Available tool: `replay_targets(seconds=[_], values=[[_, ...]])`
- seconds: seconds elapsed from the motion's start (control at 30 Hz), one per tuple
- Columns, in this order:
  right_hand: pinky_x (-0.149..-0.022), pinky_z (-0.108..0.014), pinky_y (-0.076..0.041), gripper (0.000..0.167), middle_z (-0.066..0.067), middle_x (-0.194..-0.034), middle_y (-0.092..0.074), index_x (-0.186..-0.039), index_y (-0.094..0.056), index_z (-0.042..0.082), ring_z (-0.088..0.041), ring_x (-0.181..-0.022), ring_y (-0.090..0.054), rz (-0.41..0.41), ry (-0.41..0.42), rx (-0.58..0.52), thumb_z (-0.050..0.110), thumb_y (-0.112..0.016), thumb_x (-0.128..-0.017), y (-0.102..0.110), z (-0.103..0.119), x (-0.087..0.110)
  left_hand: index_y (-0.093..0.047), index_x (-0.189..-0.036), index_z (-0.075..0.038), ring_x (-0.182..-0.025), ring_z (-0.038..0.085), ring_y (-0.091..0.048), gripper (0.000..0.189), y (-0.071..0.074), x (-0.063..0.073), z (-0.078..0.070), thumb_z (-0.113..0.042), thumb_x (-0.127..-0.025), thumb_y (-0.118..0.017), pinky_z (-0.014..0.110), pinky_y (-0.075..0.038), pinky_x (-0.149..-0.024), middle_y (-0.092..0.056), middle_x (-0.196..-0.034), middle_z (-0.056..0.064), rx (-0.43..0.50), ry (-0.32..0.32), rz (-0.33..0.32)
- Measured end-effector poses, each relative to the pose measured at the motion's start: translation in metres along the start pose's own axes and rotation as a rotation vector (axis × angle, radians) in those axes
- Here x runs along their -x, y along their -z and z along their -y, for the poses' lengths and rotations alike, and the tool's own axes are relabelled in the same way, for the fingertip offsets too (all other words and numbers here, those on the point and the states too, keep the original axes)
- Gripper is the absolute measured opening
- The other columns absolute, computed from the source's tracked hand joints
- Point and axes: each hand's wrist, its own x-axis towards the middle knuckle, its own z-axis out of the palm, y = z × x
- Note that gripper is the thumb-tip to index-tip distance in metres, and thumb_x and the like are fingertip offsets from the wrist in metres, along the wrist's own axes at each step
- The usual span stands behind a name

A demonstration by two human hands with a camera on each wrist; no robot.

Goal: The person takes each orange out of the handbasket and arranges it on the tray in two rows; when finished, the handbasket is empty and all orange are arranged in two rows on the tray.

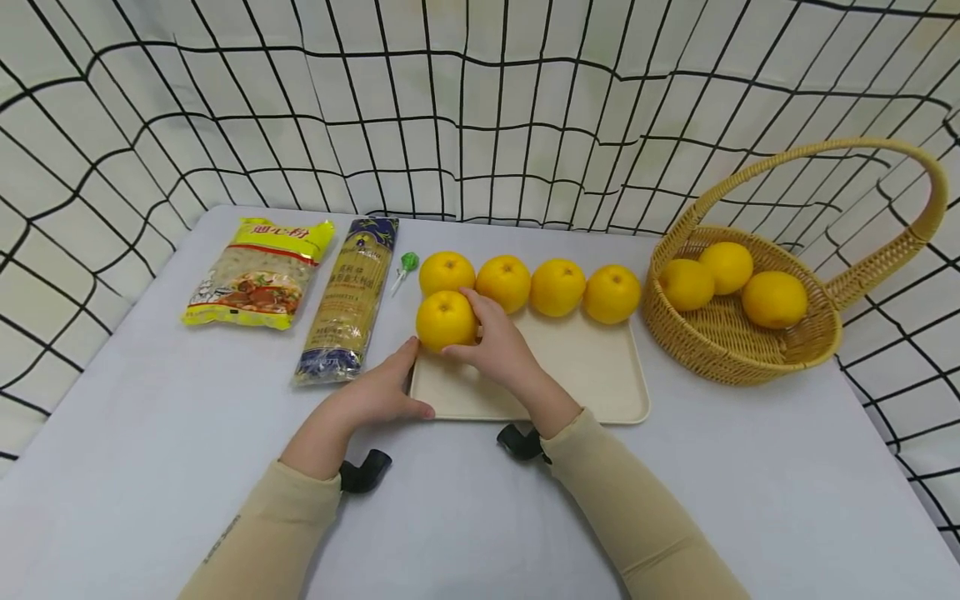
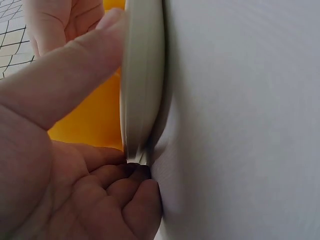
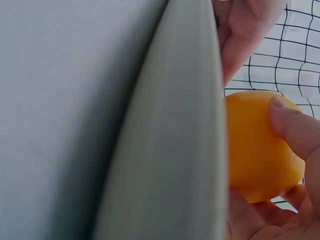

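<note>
My right hand (image 1: 501, 346) grips an orange (image 1: 446, 321) over the left part of a cream tray (image 1: 577, 375). In the right wrist view, thumb and fingers wrap round that orange (image 3: 262, 145). Behind it, several more oranges (image 1: 558, 287) stand in a row along the tray's far side. My left hand (image 1: 378, 390) holds the tray's near left corner. Its thumb lies on the tray's rim (image 2: 142, 75) in the left wrist view, with the other fingers curled at the side edge, their tips partly hidden.
Right of the tray stands a wicker basket (image 1: 693, 346) with a tall handle and three oranges (image 1: 775, 300) inside. To the left lie a spaghetti pack (image 1: 348, 304), a yellow food bag (image 1: 258, 275) and a green lollipop (image 1: 408, 262). Black-lined white netting (image 1: 465, 125) borders the table (image 1: 150, 433).
</note>
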Motion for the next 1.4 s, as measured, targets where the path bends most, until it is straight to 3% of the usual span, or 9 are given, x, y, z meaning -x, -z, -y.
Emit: replay_targets(seconds=[0.27, 0.53, 0.9, 0.97, 1.2, 1.3, 1.4], values=[[-0.100, -0.033, -0.042, 0.085, -0.002, -0.146, -0.031, -0.144, -0.026, 0.021, -0.018, -0.121, -0.043, 0.024, -0.022, -0.026, 0.026, -0.074, -0.075, 0.000, -0.005, -0.001, 0.000, -0.145, -0.001, -0.140, 0.033, -0.008, 0.108, -0.001, -0.003, -0.003, -0.028, -0.073, -0.075, 0.050, -0.012, -0.113, -0.002, -0.153, 0.017, 0.010, -0.043, -0.003], [-0.101, -0.032, -0.041, 0.088, -0.005, -0.146, -0.028, -0.145, -0.020, 0.011, -0.021, -0.125, -0.042, 0.076, -0.050, -0.098, 0.025, -0.073, -0.076, -0.001, -0.009, -0.002, 0.001, -0.146, -0.006, -0.140, 0.032, -0.011, 0.108, -0.002, -0.005, -0.003, -0.024, -0.072, -0.076, 0.051, -0.014, -0.112, -0.004, -0.153, 0.015, 0.027, -0.085, -0.005], [-0.108, -0.037, -0.031, 0.088, -0.006, -0.149, -0.025, -0.146, -0.017, 0.011, -0.023, -0.131, -0.035, 0.073, -0.065, -0.018, 0.037, -0.068, -0.079, 0.013, -0.006, 0.003, 0.001, -0.146, -0.003, -0.140, 0.033, -0.010, 0.108, -0.003, -0.006, -0.004, -0.025, -0.072, -0.076, 0.050, -0.013, -0.113, -0.003, -0.153, 0.016, 0.018, -0.067, 0.002], [-0.109, -0.038, -0.031, 0.082, -0.006, -0.148, -0.028, -0.145, -0.019, 0.012, -0.022, -0.132, -0.035, 0.041, -0.050, -0.007, 0.039, -0.064, -0.082, 0.023, -0.002, 0.006, 0.000, -0.146, -0.004, -0.140, 0.032, -0.010, 0.109, -0.003, -0.006, -0.004, -0.025, -0.072, -0.076, 0.050, -0.013, -0.113, -0.003, -0.153, 0.015, 0.014, -0.063, -0.003], [-0.097, -0.035, -0.045, 0.052, -0.011, -0.124, -0.053, -0.135, -0.040, 0.009, -0.020, -0.115, -0.050, -0.162, 0.085, -0.133, 0.028, -0.056, -0.089, 0.080, 0.009, 0.030, 0.002, -0.146, -0.006, -0.141, 0.031, -0.008, 0.111, -0.001, -0.007, -0.003, -0.029, -0.071, -0.077, 0.049, -0.012, -0.113, -0.001, -0.154, 0.013, 0.009, -0.041, -0.007], [-0.098, -0.038, -0.044, 0.044, -0.013, -0.125, -0.053, -0.130, -0.045, 0.004, -0.022, -0.117, -0.049, -0.313, 0.186, -0.119, 0.020, -0.055, -0.091, 0.108, -0.004, 0.041, 0.003, -0.146, -0.006, -0.141, 0.032, -0.007, 0.112, 0.000, -0.006, -0.001, -0.029, -0.071, -0.076, 0.050, -0.012, -0.113, 0.000, -0.154, 0.013, 0.006, -0.034, -0.006], [-0.101, -0.041, -0.040, 0.041, -0.013, -0.130, -0.049, -0.129, -0.045, 0.002, -0.022, -0.121, -0.044, -0.493, 0.229, -0.057, 0.015, -0.054, -0.090, 0.136, -0.031, 0.047, 0.004, -0.146, -0.006, -0.141, 0.032, -0.006, 0.113, 0.000, -0.004, 0.000, -0.029, -0.071, -0.077, 0.050, -0.011, -0.113, 0.001, -0.154, 0.013, 0.004, -0.030, -0.007]])
